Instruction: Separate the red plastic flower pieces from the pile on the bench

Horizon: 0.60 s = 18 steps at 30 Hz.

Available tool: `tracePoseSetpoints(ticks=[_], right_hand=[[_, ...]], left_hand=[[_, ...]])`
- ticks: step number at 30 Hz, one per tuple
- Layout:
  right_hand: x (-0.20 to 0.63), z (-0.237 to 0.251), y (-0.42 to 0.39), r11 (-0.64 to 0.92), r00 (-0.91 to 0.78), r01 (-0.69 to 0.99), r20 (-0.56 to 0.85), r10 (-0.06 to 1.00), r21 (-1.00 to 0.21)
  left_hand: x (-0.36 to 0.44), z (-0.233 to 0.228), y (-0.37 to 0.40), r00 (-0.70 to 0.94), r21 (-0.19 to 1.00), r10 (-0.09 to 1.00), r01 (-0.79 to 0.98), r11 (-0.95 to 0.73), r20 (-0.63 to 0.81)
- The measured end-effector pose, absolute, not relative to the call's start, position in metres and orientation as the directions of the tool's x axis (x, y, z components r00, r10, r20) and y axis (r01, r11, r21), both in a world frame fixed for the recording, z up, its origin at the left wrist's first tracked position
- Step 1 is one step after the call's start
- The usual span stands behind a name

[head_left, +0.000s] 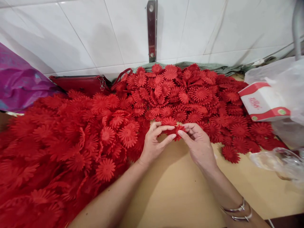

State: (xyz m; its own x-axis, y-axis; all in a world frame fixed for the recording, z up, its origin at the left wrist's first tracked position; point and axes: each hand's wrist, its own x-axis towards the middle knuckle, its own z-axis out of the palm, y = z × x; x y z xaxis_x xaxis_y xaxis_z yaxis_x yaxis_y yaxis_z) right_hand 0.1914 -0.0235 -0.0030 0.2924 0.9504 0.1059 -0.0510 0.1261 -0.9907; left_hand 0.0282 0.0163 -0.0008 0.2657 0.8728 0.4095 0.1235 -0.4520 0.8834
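Note:
My left hand [155,141] and my right hand [198,142] meet at the middle of the tan table [180,190]. Between their fingertips they pinch one small red fabric flower [175,130]. Just beyond it lies a wide heap of the same loose red flowers [190,95]. A second, thicker mass of red flowers [71,142] fills the left side, touching my left forearm. My right wrist carries silver bangles [236,212].
A red handbag [83,83] lies against the white tiled wall behind the flowers. Purple cloth [16,79] sits at far left. A red-and-white tissue box [263,101] and clear plastic bags [280,161] occupy the right side.

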Motion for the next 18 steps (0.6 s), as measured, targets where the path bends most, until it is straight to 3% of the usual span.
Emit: tracePoseSetpoints(ticks=[10, 18], right_hand=[[0.187, -0.006, -0.023, 0.054, 0.258, -0.200, 0.001, 0.966, -0.978], [0.187, 0.007, -0.023, 0.107, 0.314, -0.406, -0.029, 0.949, -0.908]], left_hand=[[0.030, -0.007, 0.020, 0.331, 0.860, 0.832, 0.097, -0.500, 0.446], [0.028, -0.009, 0.024, 0.138, 0.924, 0.926, 0.111, -0.367, 0.351]])
